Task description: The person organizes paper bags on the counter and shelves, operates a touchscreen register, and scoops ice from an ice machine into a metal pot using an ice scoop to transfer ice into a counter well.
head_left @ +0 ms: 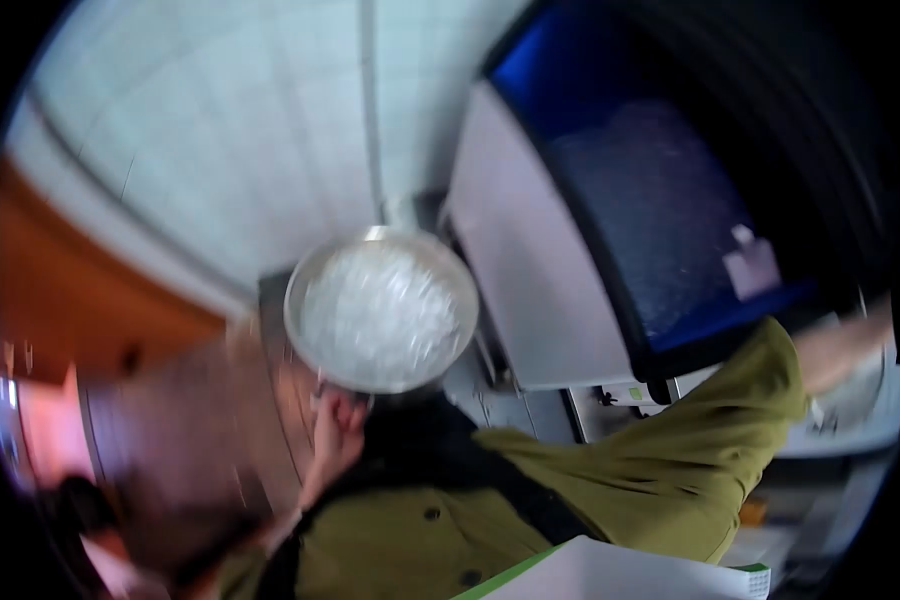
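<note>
My left hand (pixel 340 425) is closed at the near edge of a round metal pan (pixel 378 383), where its handle appears to be. The pan is heaped with ice (pixel 380 310), which is smeared by motion. My right arm in its olive sleeve reaches out to the far right, beside the open ice machine (pixel 530 250). My right hand (pixel 875 328) is blurred and partly cut off by the dark view edge, so its fingers do not show. Inside the machine's blue-lit bin lie ice and a pale scoop-like object (pixel 750 265).
A white tiled wall (pixel 220 130) stands ahead, with an orange-brown panel (pixel 70 270) at the left. Brown flooring (pixel 180 440) shows below it. A pale counter or basin (pixel 850 415) is at the right. A white sheet with a green edge (pixel 610 575) sits close at the bottom.
</note>
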A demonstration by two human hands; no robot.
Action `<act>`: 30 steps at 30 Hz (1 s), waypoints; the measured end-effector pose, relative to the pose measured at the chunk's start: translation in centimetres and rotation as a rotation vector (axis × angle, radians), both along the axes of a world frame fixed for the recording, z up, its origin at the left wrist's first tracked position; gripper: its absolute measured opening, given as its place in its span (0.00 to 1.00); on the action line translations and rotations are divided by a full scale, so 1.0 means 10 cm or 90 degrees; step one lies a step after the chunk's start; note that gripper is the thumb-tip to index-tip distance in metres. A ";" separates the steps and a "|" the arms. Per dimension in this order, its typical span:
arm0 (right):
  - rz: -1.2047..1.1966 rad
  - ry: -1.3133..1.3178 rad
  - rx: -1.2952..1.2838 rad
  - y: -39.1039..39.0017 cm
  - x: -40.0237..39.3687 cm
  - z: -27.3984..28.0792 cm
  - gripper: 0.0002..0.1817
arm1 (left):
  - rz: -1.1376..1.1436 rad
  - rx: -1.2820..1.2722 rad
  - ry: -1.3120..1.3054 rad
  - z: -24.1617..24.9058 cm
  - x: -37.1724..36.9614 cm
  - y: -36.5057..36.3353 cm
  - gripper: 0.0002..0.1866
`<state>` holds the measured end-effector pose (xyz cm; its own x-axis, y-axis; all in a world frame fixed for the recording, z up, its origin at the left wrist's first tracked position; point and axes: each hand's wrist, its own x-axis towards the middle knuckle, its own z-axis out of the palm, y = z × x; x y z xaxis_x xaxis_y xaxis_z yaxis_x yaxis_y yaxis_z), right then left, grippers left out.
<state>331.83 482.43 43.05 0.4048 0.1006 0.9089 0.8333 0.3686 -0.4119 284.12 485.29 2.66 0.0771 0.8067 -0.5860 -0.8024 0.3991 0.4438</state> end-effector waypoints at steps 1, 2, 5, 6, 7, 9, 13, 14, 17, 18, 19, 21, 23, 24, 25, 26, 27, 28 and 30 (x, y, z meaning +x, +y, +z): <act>-0.012 -0.062 0.014 0.17 -0.19 -0.23 0.24 | -0.046 0.016 -0.014 0.03 -0.04 -0.04 0.12; -0.002 -0.116 0.012 0.39 -0.39 -0.52 0.24 | -0.006 -0.020 -0.011 -0.04 -0.04 -0.05 0.11; 0.238 -0.221 -0.221 1.54 -1.11 -1.65 0.25 | 0.028 -0.095 -0.006 0.04 -0.01 -0.09 0.10; 0.326 -0.231 -0.371 2.05 -1.40 -2.16 0.26 | 0.034 -0.101 -0.010 0.08 0.01 -0.10 0.10; 0.383 -0.216 -0.529 2.65 -1.69 -2.77 0.26 | 0.044 -0.104 -0.014 0.13 0.04 -0.11 0.10; 0.609 0.151 -0.978 3.57 -2.08 -4.29 0.35 | 0.068 -0.142 -0.014 0.16 0.06 -0.13 0.11; 0.841 0.563 -1.320 3.98 -2.34 -6.07 0.29 | 0.169 -0.159 -0.008 0.08 0.19 -0.16 0.11; 0.880 0.659 -1.262 3.75 -2.62 -5.48 0.24 | 0.199 -0.152 -0.008 0.03 0.23 -0.16 0.11; 0.814 0.532 -1.377 4.03 -2.81 -5.64 0.16 | 0.341 -0.194 -0.024 -0.12 0.34 -0.20 0.08; 0.805 0.481 -1.373 4.03 -2.93 -5.56 0.15 | 0.394 -0.210 -0.015 -0.25 0.42 -0.22 0.07; 0.857 0.467 -1.343 3.92 -3.08 -5.22 0.17 | 0.443 -0.210 0.000 -0.32 0.39 -0.22 0.07; 0.867 0.389 -1.322 4.09 -3.29 -5.08 0.22 | 0.474 -0.245 0.018 -0.41 0.32 -0.13 0.06; 0.802 0.248 -1.309 4.19 -3.55 -4.96 0.22 | 0.492 -0.173 0.055 -0.63 0.05 -0.13 0.06; 0.824 0.269 -1.265 4.10 -3.55 -5.04 0.23 | 0.495 -0.136 0.095 -0.79 -0.03 -0.21 0.06; 0.837 0.286 -1.230 3.97 -3.48 -5.04 0.23 | 0.497 -0.106 0.126 -0.83 0.01 -0.32 0.06; 0.944 0.347 -1.173 3.88 -3.37 -5.02 0.23 | 0.487 -0.126 0.174 -0.76 0.00 -0.35 0.05; 1.060 0.408 -1.107 3.80 -3.23 -5.01 0.23 | 0.481 -0.117 0.231 -0.71 0.01 -0.38 0.06; 1.034 0.421 -1.075 3.72 -3.07 -4.94 0.23 | 0.498 -0.111 0.254 -0.65 0.09 -0.40 0.06; 1.109 0.450 -1.078 3.48 -2.99 -4.83 0.26 | 0.501 -0.103 0.308 -0.74 0.08 -0.43 0.07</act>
<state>301.92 517.25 -5.30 -0.6915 0.6216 -0.3679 0.0040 -0.5060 -0.8625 284.94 480.99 -4.74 -0.7376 0.4297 -0.5208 -0.6102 -0.0942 0.7866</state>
